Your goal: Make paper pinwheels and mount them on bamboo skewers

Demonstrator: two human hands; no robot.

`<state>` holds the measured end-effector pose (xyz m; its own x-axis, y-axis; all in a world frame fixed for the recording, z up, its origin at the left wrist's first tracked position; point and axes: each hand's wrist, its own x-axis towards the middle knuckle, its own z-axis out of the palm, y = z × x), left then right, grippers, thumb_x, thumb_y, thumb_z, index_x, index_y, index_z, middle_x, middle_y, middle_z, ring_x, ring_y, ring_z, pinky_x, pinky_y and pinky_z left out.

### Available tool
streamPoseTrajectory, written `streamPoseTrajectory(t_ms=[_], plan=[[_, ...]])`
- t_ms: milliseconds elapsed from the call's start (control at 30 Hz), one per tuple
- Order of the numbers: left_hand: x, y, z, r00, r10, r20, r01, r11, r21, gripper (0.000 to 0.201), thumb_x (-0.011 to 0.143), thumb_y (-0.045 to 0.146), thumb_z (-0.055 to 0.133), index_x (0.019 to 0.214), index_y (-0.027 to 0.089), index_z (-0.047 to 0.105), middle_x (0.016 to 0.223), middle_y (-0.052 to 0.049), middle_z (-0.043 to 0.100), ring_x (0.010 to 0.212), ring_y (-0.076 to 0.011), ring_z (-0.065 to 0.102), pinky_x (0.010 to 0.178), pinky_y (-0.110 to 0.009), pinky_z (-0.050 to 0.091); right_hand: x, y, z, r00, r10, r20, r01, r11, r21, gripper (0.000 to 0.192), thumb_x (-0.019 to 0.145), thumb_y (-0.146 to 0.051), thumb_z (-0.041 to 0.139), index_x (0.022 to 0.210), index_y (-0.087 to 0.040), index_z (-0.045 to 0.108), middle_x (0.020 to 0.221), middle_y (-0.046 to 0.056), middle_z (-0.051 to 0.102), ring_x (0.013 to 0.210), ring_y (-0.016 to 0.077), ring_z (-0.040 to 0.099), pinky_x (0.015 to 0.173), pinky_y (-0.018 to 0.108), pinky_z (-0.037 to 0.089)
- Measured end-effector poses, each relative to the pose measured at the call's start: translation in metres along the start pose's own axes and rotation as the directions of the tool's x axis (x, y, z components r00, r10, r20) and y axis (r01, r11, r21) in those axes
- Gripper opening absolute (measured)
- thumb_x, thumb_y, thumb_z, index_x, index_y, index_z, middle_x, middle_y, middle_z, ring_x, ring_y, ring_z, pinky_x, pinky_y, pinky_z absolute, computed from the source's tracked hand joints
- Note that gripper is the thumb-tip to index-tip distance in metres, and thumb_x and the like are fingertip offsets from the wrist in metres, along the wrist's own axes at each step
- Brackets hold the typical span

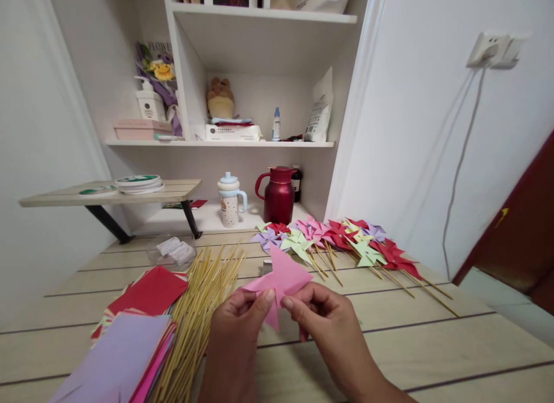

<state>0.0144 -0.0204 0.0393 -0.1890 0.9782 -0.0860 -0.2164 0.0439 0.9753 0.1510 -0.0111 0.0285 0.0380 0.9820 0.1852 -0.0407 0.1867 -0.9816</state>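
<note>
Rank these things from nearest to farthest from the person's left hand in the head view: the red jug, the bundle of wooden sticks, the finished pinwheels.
1. Bundle of wooden sticks, just left of the left hand.
2. Finished pinwheels, farther back on the right.
3. Red jug, at the back by the wall.

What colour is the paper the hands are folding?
Pink. The folded paper shows best in the head view, held by both hands.

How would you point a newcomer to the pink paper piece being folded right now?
Start at the wooden table, near its front edge, right of the bundle of bamboo sticks. The pink paper piece is pinched between the left hand and right hand. Unlike the finished pinwheels behind, it has no stick.
</note>
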Motion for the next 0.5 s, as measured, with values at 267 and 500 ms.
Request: streamPoseTrajectory(t_ms=[267, 500], plan=[[-0.0029, 0.0038, 0.0005, 1.000, 0.012, 0.012, -0.012, 1.000, 0.013, 0.030, 0.060, 0.043, 0.081, 0.070, 0.015, 0.073, 0.072, -0.006, 0.071, 0.072, -0.0222, 0.064, 0.072, -0.032, 0.047, -0.0002, 0.0011, -0.0004, 1.000, -0.016, -0.005, 0.016, 0.998, -0.056, 0.037, 0.069, -0.047, 0.076, 0.056, -0.017, 0.057, 0.048, -0.003, 0.050, 0.044, 0.0097, 0.042, 0.044, 0.023, 0.034], [-0.0041, 0.0092, 0.0044, 0.999, -0.045, -0.015, 0.045, 0.999, -0.017, 0.034, 0.052, 0.042, 0.085, 0.070, 0.015, 0.075, 0.070, -0.006, 0.071, 0.068, -0.0206, 0.061, 0.069, -0.032, 0.047, -0.0002, 0.0021, -0.0019, 0.999, -0.028, -0.025, 0.025, 0.995, -0.095, 0.039, 0.069, -0.049, 0.076, 0.056, -0.017, 0.057, 0.049, -0.003, 0.051, 0.046, 0.0107, 0.043, 0.045, 0.024, 0.035]])
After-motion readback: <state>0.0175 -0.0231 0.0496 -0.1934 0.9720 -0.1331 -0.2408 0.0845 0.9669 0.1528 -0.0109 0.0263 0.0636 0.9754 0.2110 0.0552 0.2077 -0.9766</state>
